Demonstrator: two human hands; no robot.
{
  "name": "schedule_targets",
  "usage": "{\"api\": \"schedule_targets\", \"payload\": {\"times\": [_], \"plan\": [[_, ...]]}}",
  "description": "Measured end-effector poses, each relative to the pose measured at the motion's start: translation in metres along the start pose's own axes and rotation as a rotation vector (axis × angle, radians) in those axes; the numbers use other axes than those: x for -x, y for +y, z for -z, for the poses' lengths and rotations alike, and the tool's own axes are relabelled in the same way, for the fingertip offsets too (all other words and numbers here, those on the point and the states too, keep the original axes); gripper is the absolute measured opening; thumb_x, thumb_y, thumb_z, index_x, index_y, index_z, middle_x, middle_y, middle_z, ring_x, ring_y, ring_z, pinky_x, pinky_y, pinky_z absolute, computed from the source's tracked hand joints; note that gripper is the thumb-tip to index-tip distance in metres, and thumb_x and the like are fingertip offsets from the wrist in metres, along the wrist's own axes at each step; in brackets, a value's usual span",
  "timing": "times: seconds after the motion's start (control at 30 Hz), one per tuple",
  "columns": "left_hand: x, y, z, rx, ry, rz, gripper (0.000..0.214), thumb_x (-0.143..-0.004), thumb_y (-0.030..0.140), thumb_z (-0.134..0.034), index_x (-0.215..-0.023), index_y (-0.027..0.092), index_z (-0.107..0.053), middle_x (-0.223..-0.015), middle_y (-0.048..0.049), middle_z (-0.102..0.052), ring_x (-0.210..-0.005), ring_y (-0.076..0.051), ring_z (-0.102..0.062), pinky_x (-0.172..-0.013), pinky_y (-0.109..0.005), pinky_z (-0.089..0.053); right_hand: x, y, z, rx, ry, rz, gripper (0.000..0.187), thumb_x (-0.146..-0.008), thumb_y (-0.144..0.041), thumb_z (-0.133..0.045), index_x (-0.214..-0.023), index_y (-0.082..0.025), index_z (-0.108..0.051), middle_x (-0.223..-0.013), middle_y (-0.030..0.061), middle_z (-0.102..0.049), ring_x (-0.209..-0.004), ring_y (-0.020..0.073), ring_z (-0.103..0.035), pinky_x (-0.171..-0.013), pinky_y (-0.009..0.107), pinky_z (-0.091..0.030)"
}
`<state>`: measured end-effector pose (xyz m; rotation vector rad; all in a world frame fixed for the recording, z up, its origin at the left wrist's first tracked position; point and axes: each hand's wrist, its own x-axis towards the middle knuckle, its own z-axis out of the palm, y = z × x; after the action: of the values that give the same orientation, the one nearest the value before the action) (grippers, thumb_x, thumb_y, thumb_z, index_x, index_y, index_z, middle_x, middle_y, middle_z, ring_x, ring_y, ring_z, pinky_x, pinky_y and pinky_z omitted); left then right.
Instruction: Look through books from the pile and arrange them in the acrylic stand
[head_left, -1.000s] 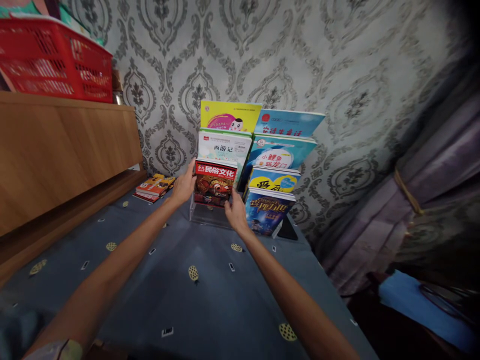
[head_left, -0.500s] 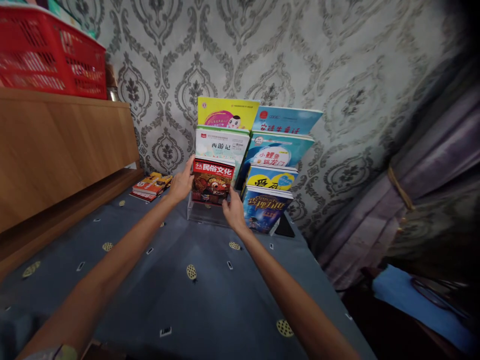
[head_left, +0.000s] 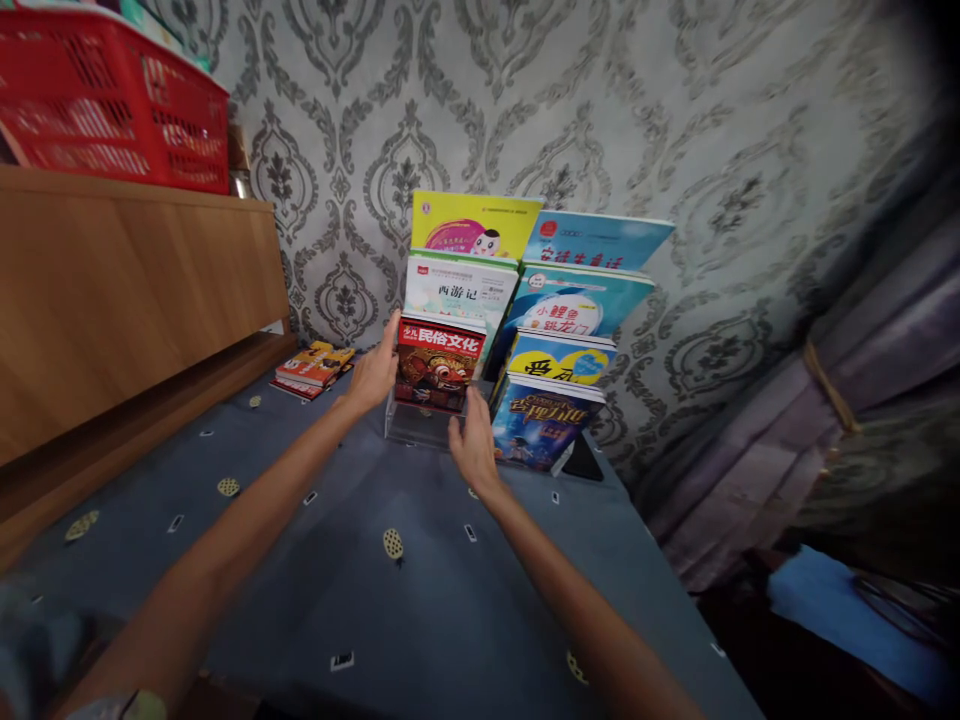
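Observation:
Red-covered books (head_left: 439, 368) stand in the front left tier of a clear stepped stand (head_left: 420, 427). My left hand (head_left: 375, 372) grips their left edge, its fingertips at the upper corner. By the lower right corner is my right hand (head_left: 474, 445), thumb and fingers apart and nothing between them; whether a fingertip still touches the cover I cannot tell. Behind the red books rise a white book (head_left: 459, 290) and a yellow book (head_left: 478, 222). On the right side stand blue books (head_left: 546, 422), a blue-and-yellow book (head_left: 559, 358) and teal books (head_left: 583, 298).
An orange book pile (head_left: 311, 366) lies at the back left, beside a wooden cabinet (head_left: 142, 300) bearing a red basket (head_left: 180, 130). A dark flat object (head_left: 583, 462) lies right of the stand. Patterned wall stands behind; a curtain (head_left: 735, 470) hangs right. Dark blue cloth (head_left: 300, 590) covers the surface.
My right hand has loosened from the red books' right edge and lowered slightly, its fingers now apart. My left hand stays at the left edge. The whole view has shifted a little.

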<state>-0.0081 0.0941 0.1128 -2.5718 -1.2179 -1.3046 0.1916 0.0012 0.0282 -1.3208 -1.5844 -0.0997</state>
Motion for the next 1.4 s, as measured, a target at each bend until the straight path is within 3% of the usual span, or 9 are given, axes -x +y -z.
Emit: {"api": "schedule_targets", "payload": {"times": [0.17, 0.3, 0.37, 0.57, 0.87, 1.1, 1.23, 1.3, 1.4], "plan": [[0.035, -0.013, -0.008, -0.018, -0.046, 0.121, 0.067, -0.095, 0.018, -0.038, -0.157, 0.015, -0.013, -0.120, -0.0132, -0.069, -0.104, -0.024, -0.068, -0.093, -0.038, -0.051, 0.064, -0.018, -0.008, -0.084, -0.173, 0.018, 0.053, -0.095, -0.021, -0.040, -0.148, -0.017, -0.044, -0.153, 0.0164, -0.044, -0.145, 0.0247, -0.039, -0.119, 0.053, -0.034], [0.068, -0.055, -0.010, -0.307, -0.238, 0.311, 0.048, -0.095, 0.018, -0.038, -0.143, 0.018, -0.041, -0.130, -0.0126, -0.064, -0.119, -0.023, -0.061, -0.099, -0.034, -0.048, 0.116, -0.028, -0.009, -0.168, -0.366, -0.045, 0.048, -0.092, -0.021, -0.047, -0.140, -0.022, -0.055, -0.148, 0.0136, -0.051, -0.138, 0.0256, -0.049, -0.114, 0.052, -0.043], [0.076, -0.081, -0.007, -0.392, -0.260, 0.396, 0.044, -0.092, 0.016, -0.040, -0.136, 0.013, -0.048, -0.135, -0.0180, -0.059, -0.128, -0.027, -0.055, -0.105, -0.037, -0.044, 0.131, -0.032, -0.008, -0.185, -0.415, -0.064, 0.046, -0.092, -0.020, -0.048, -0.136, -0.022, -0.058, -0.146, 0.0134, -0.053, -0.137, 0.0265, -0.050, -0.113, 0.052, -0.045], [0.067, -0.145, 0.000, -0.552, -0.294, 0.580, 0.042, -0.094, 0.025, -0.040, -0.125, 0.003, -0.055, -0.132, -0.0289, -0.056, -0.127, -0.038, -0.051, -0.105, -0.048, -0.041, 0.135, -0.037, -0.003, -0.190, -0.439, -0.069, 0.040, -0.095, -0.022, -0.047, -0.132, -0.024, -0.061, -0.144, 0.0120, -0.056, -0.135, 0.0264, -0.053, -0.113, 0.052, -0.046], [0.044, -0.188, -0.009, -0.625, -0.418, 0.612, 0.053, -0.094, 0.041, -0.047, -0.133, 0.004, -0.052, -0.140, -0.0321, -0.051, -0.131, -0.044, -0.048, -0.105, -0.056, -0.037, 0.133, -0.039, 0.002, -0.163, -0.473, -0.051, 0.038, -0.093, -0.017, -0.049, -0.127, -0.024, -0.064, -0.146, 0.0123, -0.055, -0.136, 0.0277, -0.053, -0.110, 0.052, -0.049], [0.031, -0.200, -0.003, -0.605, -0.513, 0.590, 0.051, -0.091, 0.046, -0.054, -0.122, 0.006, -0.060, -0.129, -0.0297, -0.061, -0.121, -0.043, -0.058, -0.100, -0.053, -0.042, 0.129, -0.042, 0.007, -0.127, -0.523, -0.050, 0.036, -0.093, -0.017, -0.049, -0.124, -0.025, -0.066, -0.147, 0.0127, -0.054, -0.135, 0.0280, -0.053, -0.109, 0.051, -0.050], [0.026, -0.190, -0.001, -0.537, -0.492, 0.599, 0.053, -0.091, 0.048, -0.053, -0.128, 0.010, -0.057, -0.131, -0.0268, -0.061, -0.120, -0.040, -0.060, -0.097, -0.050, -0.047, 0.128, -0.044, 0.010, -0.142, -0.522, -0.037, 0.039, -0.093, -0.014, -0.047, -0.126, -0.024, -0.064, -0.148, 0.0132, -0.052, -0.138, 0.0271, -0.050, -0.111, 0.049, -0.048], [0.019, -0.173, 0.001, -0.376, -0.354, 0.504, 0.051, -0.094, 0.045, -0.048, -0.132, 0.011, -0.053, -0.131, -0.0226, -0.062, -0.121, -0.035, -0.060, -0.100, -0.046, -0.047, 0.128, -0.045, 0.010, -0.142, -0.528, -0.050, 0.038, -0.093, -0.014, -0.047, -0.125, -0.022, -0.065, -0.148, 0.0139, -0.052, -0.138, 0.0273, -0.051, -0.111, 0.049, -0.048], [0.001, -0.128, 0.009, -0.075, -0.005, 0.183, 0.052, -0.099, 0.040, -0.040, -0.143, 0.012, -0.042, -0.136, -0.0177, -0.059, -0.122, -0.026, -0.059, -0.105, -0.040, -0.047, 0.129, -0.046, 0.008, -0.155, -0.541, -0.092, 0.035, -0.093, -0.016, -0.048, -0.122, -0.022, -0.066, -0.147, 0.0135, -0.053, -0.137, 0.0275, -0.051, -0.111, 0.049, -0.048]]}}
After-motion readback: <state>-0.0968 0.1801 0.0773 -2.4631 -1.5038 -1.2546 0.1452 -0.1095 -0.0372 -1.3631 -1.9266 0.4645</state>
